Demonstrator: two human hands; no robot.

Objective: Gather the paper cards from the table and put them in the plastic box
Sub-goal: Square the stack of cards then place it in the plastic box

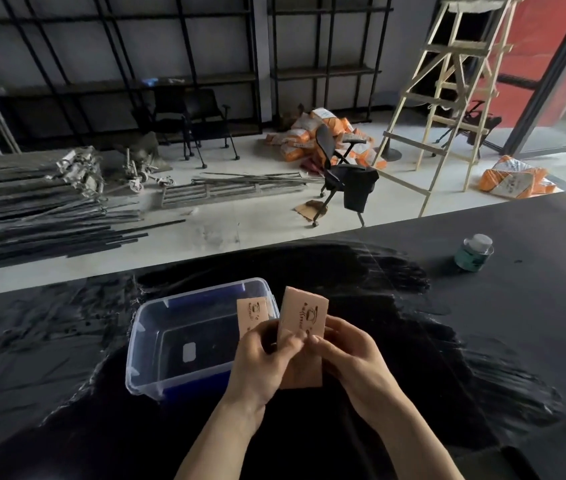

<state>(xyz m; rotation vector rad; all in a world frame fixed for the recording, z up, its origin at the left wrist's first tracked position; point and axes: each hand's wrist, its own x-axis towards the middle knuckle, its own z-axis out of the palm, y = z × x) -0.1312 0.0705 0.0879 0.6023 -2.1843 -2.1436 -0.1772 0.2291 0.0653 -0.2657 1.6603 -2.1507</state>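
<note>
Table (482, 341): a wide black top filled the lower half of the view, its surface streaked with shiny smears.
Ladder (448, 98): a pale wooden stepladder stood on the floor beyond the table's far edge, at the right.
Chair (340, 168): a black office chair on wheels stood on the floor to the left of the ladder.
Box (143, 341): a clear plastic box with a blue tint sat open on the table, left of centre, just beside the left hand; a small white label showed on its floor.
Left hand (257, 362): it was closed on 1 tan card, thumb in front and fingers behind, held above the near right corner of the box.
Right hand (347, 358): it was clamped on the bigger stack of cards, fingertips pressed on the front face, touching the left hand's fingers.
Stack of cards (304, 320): tan paper, upright and tilted slightly, printed with a dark cup logo, held between both hands to the right of the box.
Card (252, 311): 1 smaller tan card with the same logo, upright over the box's right rim.
Bottle (475, 252): a small teal bottle with a white cap stood on the table, well apart at the far right.
</note>
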